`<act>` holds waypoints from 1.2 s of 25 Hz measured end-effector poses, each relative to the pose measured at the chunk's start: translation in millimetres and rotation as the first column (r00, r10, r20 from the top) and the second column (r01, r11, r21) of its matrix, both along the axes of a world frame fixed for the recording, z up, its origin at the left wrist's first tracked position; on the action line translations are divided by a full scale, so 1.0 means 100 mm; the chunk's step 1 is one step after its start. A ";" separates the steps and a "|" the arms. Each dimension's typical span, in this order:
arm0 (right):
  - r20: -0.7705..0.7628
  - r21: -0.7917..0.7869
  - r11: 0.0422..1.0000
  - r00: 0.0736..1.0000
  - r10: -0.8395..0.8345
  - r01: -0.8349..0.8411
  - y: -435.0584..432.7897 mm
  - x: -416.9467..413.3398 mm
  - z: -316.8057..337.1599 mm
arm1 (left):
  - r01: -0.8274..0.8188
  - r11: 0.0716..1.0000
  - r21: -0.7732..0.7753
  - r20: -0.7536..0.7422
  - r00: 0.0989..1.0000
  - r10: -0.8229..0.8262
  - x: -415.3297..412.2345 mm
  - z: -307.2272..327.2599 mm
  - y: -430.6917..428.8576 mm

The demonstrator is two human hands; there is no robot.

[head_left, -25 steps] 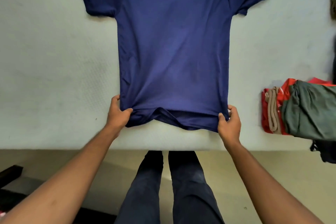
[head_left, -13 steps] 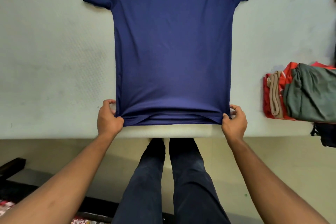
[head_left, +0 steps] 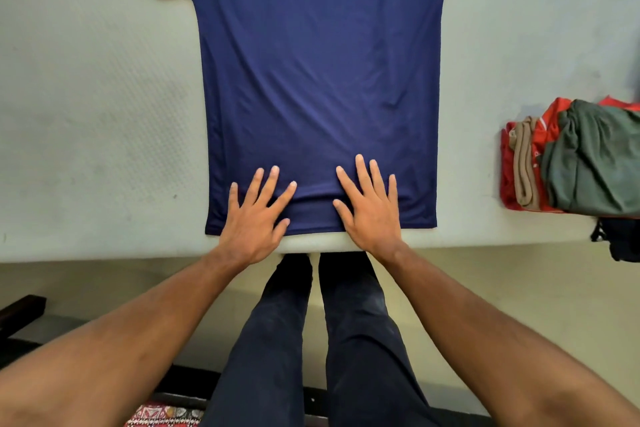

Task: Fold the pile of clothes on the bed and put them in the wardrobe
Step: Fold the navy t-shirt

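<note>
Plain solid navy blue t-shirt (head_left: 318,80). The bed (head_left: 86,114) is pale greyish white with a faint dimpled pattern. In the stack there's a bright red garment (head_left: 509,184), a tan piece (head_left: 524,163) and a dull olive-green garment (head_left: 595,163). Trousers (head_left: 360,340) are dark navy, and the rug (head_left: 162,416) is red with a white-and-dark pattern.

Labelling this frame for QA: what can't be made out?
1. Collar of the shirt: head view, cut off by the top edge.
2. Middle of its hem: head view, covered by the left hand and right hand.
3. The pile: head view, cut by the right edge; garment count unclear.
4. The wardrobe: not in view.
</note>
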State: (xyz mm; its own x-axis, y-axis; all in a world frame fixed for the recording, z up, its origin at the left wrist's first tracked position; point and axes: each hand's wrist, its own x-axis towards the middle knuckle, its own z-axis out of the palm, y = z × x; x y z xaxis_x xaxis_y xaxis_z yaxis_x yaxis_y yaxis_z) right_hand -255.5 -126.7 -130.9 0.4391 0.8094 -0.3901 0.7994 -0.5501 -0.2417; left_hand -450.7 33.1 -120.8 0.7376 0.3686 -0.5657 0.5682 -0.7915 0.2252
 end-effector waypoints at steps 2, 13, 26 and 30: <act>0.002 -0.064 0.998 1.000 -0.016 0.016 -0.19 0.03 0.01 | -0.006 1.000 0.001 -0.061 0.998 0.006 -0.11 0.05 -0.06; -0.505 0.177 0.473 0.492 -0.709 0.863 0.41 1.38 0.36 | 0.013 0.999 0.051 0.383 0.923 -0.031 1.62 0.24 0.80; -0.805 -0.169 0.144 -0.052 -0.591 0.975 2.12 3.98 -0.01 | -0.025 1.000 0.016 -0.031 0.999 0.026 4.85 -0.12 2.00; -0.808 -0.021 0.166 0.081 -0.584 0.986 2.27 4.23 0.14 | -0.038 0.999 0.001 -0.036 0.999 0.038 4.83 -0.11 2.02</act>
State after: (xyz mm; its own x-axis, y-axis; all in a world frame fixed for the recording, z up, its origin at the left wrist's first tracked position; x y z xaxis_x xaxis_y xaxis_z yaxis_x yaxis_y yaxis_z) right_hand 167.6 99.9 -117.3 0.7766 0.1877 -0.6014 -0.5130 -0.3658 -0.7765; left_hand 31.9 234.8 -131.3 0.7024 0.3958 -0.5916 0.6053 -0.7694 0.2039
